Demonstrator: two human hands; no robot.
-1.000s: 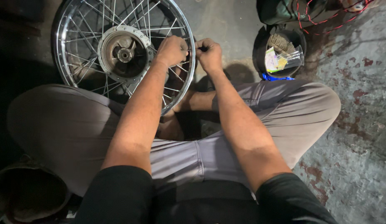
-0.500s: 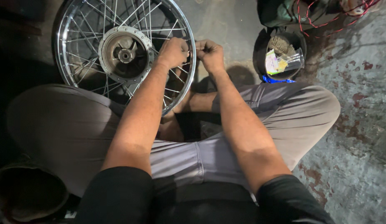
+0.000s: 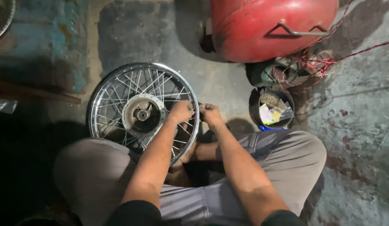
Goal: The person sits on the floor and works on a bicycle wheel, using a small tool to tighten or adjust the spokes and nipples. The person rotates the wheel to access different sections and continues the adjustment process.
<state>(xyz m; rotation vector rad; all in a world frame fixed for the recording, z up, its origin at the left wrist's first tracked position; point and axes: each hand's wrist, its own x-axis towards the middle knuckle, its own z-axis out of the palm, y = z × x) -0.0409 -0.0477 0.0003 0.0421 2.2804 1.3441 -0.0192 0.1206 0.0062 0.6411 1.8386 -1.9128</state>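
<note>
A chrome spoked wheel with a grey hub leans on the floor against my left thigh. My left hand is closed over the rim and spokes at the wheel's right edge. My right hand is closed against the outside of the same rim section, almost touching the left hand. Whatever small thing its fingers pinch there is hidden. I sit cross-legged in grey trousers, both forearms reaching forward.
A black bucket holding small parts and packets stands right of my hands. Behind it lie a red metal tank and tangled red wire. A blue-painted slab is at the far left. The concrete floor is stained.
The view has tilted up and back, bringing the red tank and blue slab into sight. Both hands stay together at the rim's right edge.
</note>
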